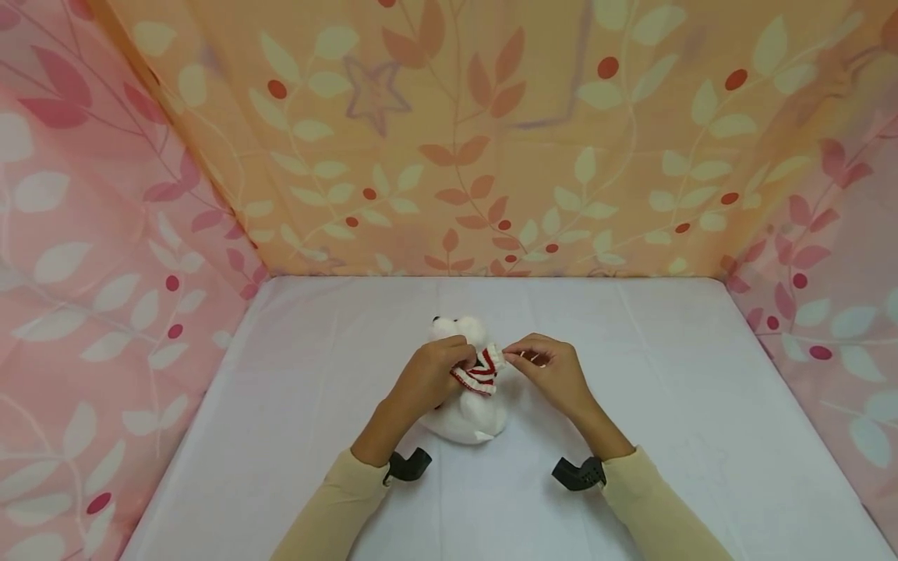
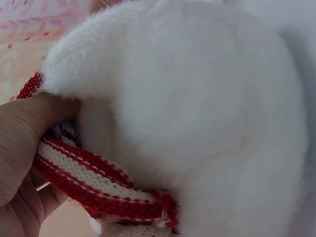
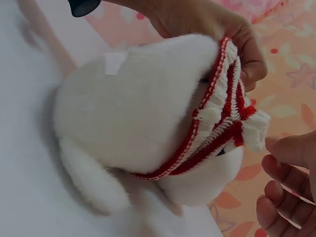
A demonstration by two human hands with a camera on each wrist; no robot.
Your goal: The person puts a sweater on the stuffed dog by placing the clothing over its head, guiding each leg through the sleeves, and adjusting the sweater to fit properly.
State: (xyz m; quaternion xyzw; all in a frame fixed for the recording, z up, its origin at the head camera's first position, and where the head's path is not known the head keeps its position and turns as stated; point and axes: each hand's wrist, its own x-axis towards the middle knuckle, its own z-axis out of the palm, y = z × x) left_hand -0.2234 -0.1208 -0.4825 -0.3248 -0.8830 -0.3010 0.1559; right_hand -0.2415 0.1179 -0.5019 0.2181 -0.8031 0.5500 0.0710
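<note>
Both the left hand (image 1: pixel 433 372) and the right hand (image 1: pixel 556 374) hold a red-and-white knitted sweater (image 1: pixel 480 377), the left gripping it with the thumb tucked under its edge, the right pinching the tip of a white ribbed cuff (image 3: pixel 254 132). It wraps a white plush toy (image 1: pixel 459 426), which is on a white cloth (image 1: pixel 673 374), partly hidden by the left hand. Orange leaf-print fabric (image 1: pixel 449 117) hangs behind, with pink leaf-print fabric (image 1: pixel 77 234) along both sides.

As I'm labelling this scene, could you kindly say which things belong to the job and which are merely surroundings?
In the job: white plush toy; striped knitted garment; left hand; right hand.
Surroundings: table; patterned curtains; wrist cameras.
</note>
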